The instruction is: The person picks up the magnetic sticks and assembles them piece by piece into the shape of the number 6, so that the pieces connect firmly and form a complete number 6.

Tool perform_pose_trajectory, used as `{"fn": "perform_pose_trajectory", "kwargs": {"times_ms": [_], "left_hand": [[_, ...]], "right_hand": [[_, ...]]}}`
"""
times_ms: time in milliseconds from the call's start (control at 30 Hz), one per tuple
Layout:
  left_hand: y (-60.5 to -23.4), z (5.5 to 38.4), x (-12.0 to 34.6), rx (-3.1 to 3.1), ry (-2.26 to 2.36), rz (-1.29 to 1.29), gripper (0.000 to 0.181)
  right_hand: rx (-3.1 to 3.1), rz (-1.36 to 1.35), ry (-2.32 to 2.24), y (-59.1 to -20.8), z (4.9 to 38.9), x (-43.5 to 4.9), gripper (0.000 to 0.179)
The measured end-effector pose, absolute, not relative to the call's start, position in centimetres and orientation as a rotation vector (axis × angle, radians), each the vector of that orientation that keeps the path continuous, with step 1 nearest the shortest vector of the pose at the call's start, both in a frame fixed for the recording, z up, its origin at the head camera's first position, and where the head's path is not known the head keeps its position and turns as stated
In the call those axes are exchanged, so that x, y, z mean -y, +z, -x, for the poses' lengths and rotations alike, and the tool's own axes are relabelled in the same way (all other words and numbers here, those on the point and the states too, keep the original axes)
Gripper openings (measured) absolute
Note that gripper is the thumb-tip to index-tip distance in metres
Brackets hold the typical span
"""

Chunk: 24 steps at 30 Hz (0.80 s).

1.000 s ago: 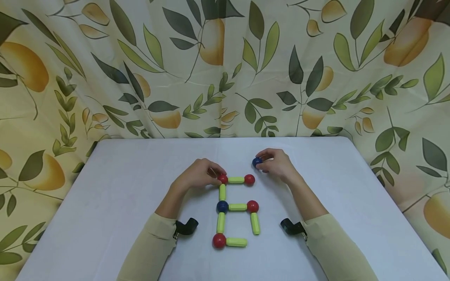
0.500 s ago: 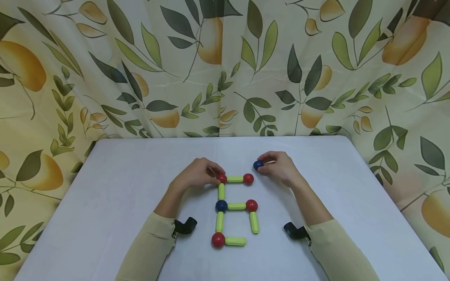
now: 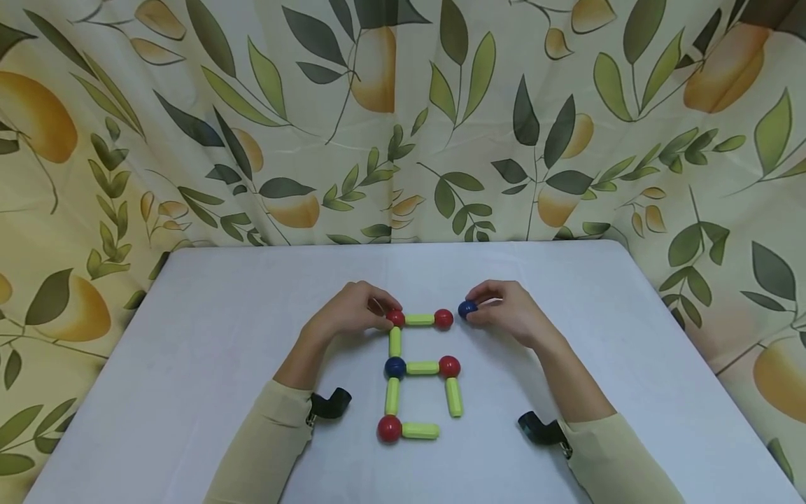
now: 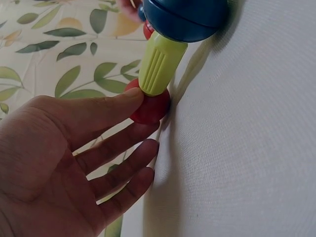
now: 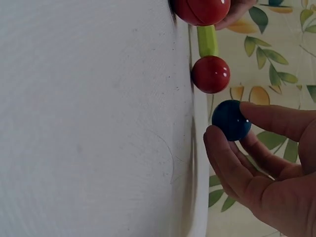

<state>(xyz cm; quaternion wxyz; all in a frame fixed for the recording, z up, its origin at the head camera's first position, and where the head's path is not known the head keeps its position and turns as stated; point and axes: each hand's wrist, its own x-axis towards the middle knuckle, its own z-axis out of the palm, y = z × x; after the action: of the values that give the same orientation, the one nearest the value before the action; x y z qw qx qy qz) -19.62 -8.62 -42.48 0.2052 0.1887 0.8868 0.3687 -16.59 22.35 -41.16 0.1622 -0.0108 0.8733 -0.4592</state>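
Observation:
A figure of yellow-green rods and red and blue balls lies on the white table. My left hand (image 3: 349, 308) pinches the red ball (image 4: 150, 107) at the figure's far left corner between thumb and fingers. A rod (image 3: 419, 320) runs from that ball to another red ball (image 3: 443, 319). Just right of this second ball, a small gap away, my right hand (image 3: 510, 309) holds a loose blue ball (image 5: 231, 120) by its fingertips. Lower in the figure are a blue ball (image 3: 395, 367) and a red ball (image 3: 450, 366), joined by a rod (image 3: 422, 367).
The near left corner is a red ball (image 3: 390, 428) with a rod (image 3: 420, 430) pointing right. Another rod (image 3: 454, 397) points toward the near side, its end free. A patterned curtain (image 3: 403, 126) hangs behind the table's (image 3: 220, 315) far edge.
My right hand has brought the blue ball nearer to me and slightly right, level with the far right red ball. The left hand keeps its hold on the corner ball.

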Motion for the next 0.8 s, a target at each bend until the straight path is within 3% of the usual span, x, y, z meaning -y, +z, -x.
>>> {"fn": "perform_pose_trajectory", "kwargs": {"times_ms": [800], "left_hand": [[-42.8,19.7,8.6,-2.472,1.023,-0.515,0.028]], "right_hand": [[-2.384,0.289,-1.169,-39.0,12.6,-22.7,0.031]]}}
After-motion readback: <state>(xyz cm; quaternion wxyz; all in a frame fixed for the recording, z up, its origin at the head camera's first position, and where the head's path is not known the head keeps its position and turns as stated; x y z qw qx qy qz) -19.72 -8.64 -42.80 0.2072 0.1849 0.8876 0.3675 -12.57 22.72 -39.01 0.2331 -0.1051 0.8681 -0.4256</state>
